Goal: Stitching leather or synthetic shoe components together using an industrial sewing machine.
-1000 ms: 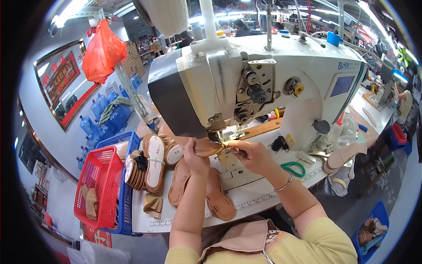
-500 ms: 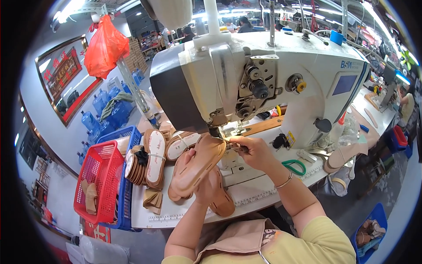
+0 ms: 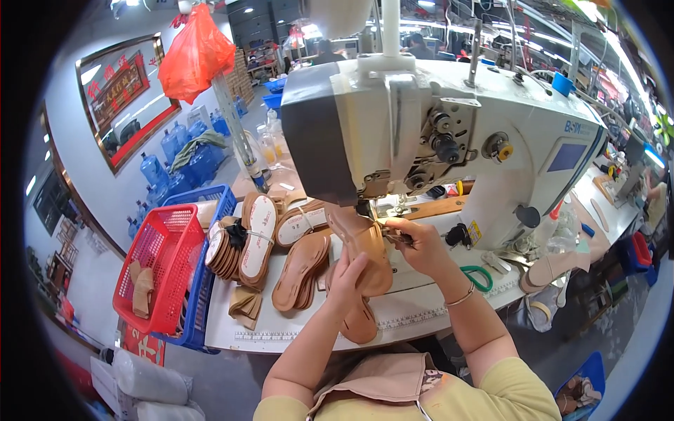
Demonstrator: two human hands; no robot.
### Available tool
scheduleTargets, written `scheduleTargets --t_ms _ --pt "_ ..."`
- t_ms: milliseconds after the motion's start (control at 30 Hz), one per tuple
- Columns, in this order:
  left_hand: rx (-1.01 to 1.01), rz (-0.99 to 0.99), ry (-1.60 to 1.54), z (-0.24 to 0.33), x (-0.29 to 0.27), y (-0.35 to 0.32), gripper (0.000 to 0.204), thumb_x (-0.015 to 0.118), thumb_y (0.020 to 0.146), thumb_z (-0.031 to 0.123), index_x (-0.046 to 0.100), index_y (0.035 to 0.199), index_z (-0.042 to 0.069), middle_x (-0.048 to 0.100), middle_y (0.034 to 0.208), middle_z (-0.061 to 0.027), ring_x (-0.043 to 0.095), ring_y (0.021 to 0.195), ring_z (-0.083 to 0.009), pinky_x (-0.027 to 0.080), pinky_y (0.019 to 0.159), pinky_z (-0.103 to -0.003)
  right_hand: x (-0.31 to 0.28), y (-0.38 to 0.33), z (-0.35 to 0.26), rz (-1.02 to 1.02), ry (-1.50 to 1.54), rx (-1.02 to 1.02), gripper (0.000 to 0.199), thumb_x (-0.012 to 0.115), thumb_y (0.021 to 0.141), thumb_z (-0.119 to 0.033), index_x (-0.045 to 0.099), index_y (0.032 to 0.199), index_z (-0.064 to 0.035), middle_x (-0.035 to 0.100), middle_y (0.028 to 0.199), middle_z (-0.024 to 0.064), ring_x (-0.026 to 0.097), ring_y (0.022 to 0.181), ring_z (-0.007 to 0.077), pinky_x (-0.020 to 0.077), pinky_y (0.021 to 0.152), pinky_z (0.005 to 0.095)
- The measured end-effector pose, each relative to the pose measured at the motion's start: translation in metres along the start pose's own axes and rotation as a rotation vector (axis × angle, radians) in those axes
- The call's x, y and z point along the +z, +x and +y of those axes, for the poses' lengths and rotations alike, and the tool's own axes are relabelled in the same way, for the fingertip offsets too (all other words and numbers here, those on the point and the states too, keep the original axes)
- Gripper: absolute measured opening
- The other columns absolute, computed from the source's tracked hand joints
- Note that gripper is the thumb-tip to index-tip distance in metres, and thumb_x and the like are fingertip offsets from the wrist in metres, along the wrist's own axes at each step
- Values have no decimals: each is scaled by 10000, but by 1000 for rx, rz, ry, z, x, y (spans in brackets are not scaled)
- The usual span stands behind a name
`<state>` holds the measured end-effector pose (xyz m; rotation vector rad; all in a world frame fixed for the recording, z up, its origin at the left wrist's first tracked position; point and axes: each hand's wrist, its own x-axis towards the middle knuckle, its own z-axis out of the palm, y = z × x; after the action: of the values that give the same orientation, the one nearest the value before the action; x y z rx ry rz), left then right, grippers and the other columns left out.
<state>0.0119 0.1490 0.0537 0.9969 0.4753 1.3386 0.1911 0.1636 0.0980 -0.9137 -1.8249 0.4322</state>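
Under the needle area of a white sewing machine (image 3: 533,112) is a tan slotted insole (image 3: 376,263), its rounded end tilted down toward me. My left hand (image 3: 344,279) grips its left edge. My right hand (image 3: 423,249) is closed beside the needle, at the insole's right edge, around a small dark metal tool (image 3: 401,238) mostly hidden by the fingers. Below the held insole, another brown insole (image 3: 359,324) lies on the table. Left of my left hand lies a stack of tan insoles (image 3: 300,270).
Tied bundles of white-faced insoles (image 3: 258,235) stand at the left, near folded tan pieces (image 3: 245,306). A red basket (image 3: 160,295) sits by a blue basket (image 3: 200,319) at the table's left edge. Right of the machine's base lies a green ring (image 3: 480,278).
The insole has swung, its near end moving from lower left to lower right. My left hand has come from behind it to its left edge. The whole view has shifted slightly.
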Motion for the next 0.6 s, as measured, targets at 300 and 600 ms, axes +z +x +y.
scheduleTargets --t_ms 300,600 --pt "-222 -109 -123 11 -9 49 410 453 951 322 518 1173 -17 605 1083 -116 600 989 -204 469 892 -331 -1 0 -1 -4 11 27 433 569 738 115 603 1129 -68 612 752 97 560 636 143 463 624 242" --pt "-156 -146 -114 4 -27 101 404 368 915 258 540 1144 -26 583 1178 -161 586 1042 -242 460 907 -355 -2 1 -4 -6 -46 54 365 621 780 12 621 1111 -141 658 821 140 653 714 252 507 635 309"
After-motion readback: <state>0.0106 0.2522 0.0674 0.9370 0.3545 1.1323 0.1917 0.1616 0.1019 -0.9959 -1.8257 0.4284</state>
